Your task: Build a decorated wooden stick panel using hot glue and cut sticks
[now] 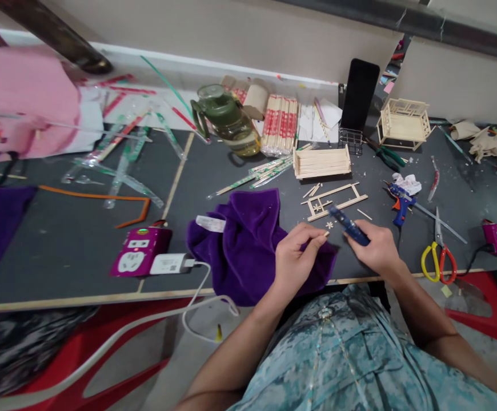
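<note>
My left hand point(297, 257) is closed above the purple cloth point(248, 240), pinching a short light wooden stick point(326, 233) between thumb and fingertips. Most of the stick is hidden by the fingers. To its right, my right hand point(375, 245) is wrapped round a long, narrow blue hand tool point(350, 226), whose front end points up and left; its exact kind is blurred. Just beyond the hands lies a flat wooden stick frame point(338, 201), with small loose stick pieces point(315, 190) and a tiny star-shaped piece point(329, 225) around it.
A miniature stick bench point(321, 164) and a bigger stick model point(405, 125) stand behind. A blue glue gun point(401, 205), scissors point(439, 257) and pliers point(388, 157) lie right. Farther left are a green jug point(227, 120), wrapped chopsticks point(279, 125) and a magenta power socket point(141, 251).
</note>
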A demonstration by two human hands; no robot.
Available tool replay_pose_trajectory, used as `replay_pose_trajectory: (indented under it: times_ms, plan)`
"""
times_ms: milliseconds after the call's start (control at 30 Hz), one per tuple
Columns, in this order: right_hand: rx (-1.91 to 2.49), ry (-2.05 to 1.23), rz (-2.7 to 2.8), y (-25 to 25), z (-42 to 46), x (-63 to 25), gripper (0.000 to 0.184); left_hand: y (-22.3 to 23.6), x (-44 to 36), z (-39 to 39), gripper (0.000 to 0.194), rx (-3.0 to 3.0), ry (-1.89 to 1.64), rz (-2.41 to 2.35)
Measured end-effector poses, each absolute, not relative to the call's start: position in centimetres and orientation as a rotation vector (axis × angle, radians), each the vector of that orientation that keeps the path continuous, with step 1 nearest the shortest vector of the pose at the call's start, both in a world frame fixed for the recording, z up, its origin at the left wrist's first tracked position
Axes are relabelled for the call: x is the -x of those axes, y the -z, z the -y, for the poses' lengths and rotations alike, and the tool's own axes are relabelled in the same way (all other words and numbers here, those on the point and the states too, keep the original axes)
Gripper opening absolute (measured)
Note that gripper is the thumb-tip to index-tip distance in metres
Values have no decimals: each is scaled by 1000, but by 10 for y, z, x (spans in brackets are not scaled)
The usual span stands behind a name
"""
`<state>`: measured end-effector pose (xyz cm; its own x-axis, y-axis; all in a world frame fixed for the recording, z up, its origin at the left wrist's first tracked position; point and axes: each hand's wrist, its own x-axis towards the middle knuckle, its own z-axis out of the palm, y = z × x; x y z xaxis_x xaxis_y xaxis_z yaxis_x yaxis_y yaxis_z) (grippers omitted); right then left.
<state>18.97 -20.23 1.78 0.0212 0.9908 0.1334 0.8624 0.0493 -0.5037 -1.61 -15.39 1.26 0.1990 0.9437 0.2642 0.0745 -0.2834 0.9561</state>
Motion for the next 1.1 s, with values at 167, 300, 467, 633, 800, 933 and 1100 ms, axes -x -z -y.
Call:
replay_pose_trajectory:
  times_ms: [167,300,467,633,800,933,1100]
  plan:
    - [1856,-398,1990,-18,209,-214,35,-1,16,149,17,-1314,-1141,-1040]
    - [1875,-362,2319,1,219,-223,55,5,16,145,27,-1109,-1089,-1054]
    - [1874,-294,2411,20,227,-212,56,9,14,142,31,-994,-1055,-1053]
    - [1867,-291,2413,30,227,-204,59,9,12,139,32,-917,-1030,-1057]
    - [1912,-278,2052,26,220,-202,49,12,10,141,33,-902,-1006,-1054]
    - [1836,-214,1997,9,210,-191,48,11,6,148,26,-985,-961,-998]
    - [1821,-144,2033,-3,204,-183,52,4,5,154,18,-1075,-994,-986]
